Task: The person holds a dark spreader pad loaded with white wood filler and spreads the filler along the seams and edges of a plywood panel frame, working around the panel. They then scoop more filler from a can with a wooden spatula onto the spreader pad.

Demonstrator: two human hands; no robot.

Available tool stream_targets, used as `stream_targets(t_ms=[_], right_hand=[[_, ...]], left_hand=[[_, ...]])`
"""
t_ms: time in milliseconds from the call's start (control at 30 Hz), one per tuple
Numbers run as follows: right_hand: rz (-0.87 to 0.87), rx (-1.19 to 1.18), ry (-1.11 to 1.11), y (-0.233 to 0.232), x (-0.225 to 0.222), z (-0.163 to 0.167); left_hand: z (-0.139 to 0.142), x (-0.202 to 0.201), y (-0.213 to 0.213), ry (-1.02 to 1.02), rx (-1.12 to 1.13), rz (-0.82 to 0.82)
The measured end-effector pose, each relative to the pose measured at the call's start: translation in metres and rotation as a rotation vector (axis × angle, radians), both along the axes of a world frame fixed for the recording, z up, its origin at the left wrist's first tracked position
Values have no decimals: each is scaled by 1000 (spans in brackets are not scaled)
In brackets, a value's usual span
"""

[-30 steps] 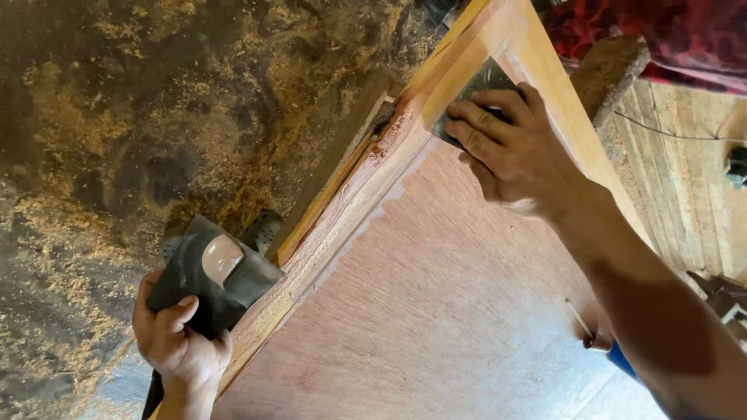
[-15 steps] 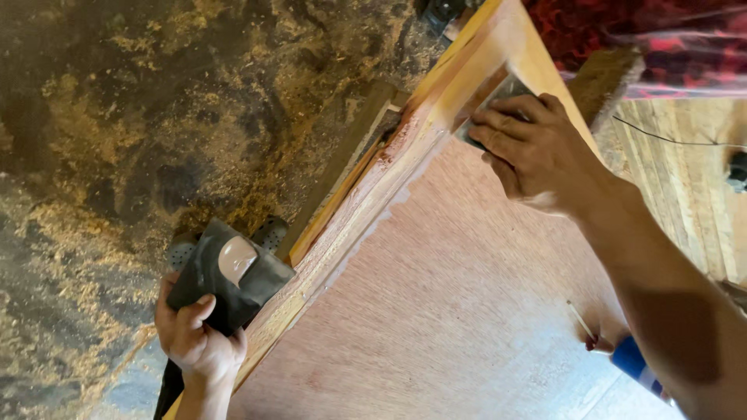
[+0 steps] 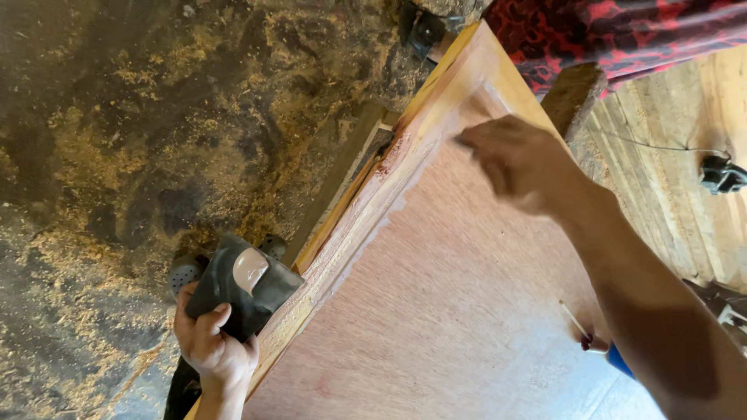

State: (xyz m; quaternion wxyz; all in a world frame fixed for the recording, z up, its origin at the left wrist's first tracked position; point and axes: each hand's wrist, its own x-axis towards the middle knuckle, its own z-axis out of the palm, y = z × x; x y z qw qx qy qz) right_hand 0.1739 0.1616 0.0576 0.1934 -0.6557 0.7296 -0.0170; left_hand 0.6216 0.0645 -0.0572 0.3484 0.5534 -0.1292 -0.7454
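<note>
A: Start near you. What do you count?

B: Two hands, both yours. Your left hand [image 3: 212, 346] is wrapped around one dark power sander [image 3: 237, 286], fingers curled over its rear, its pale grey patch facing up. The tool sits against the outer edge of the wooden frame [image 3: 366, 222], just above and right of your left knuckles.

A: And the right?

B: Your right hand [image 3: 520, 162] is blurred, lying on the panel [image 3: 436, 311] at the frame's inner edge near the far corner. You cannot tell whether its fingers are spread or pinching anything.

A: The surface?

B: One reddish-brown plywood panel, smooth, with a pale dusty streak along the frame. The frame is one honey-coloured timber border, rubbed lighter beside the panel. Below your right forearm one thin stick with a dark tip [image 3: 577, 327] lies on the panel, next to something blue [image 3: 620, 362].

A: The room?

B: Left of your left hand, a dark floor [image 3: 117, 140] scattered with sawdust. Beyond your right hand, one wooden block [image 3: 572, 95], red-and-black patterned cloth [image 3: 622, 31], pale boards [image 3: 677, 179], and one black plug on a thin cord [image 3: 722, 174].
</note>
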Motion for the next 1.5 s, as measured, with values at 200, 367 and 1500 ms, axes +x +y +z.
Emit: stream_targets(t_ms=[200, 367, 1500], right_hand=[[-344, -141, 238, -27, -35, -21], [-534, -29, 237, -36, 2, -22], [-614, 71, -251, 19, 305, 26]], left_hand=[[2, 5, -1, -46, 48, -37], [1, 5, 1, -22, 60, -44], [-10, 99, -76, 215, 63, 64]])
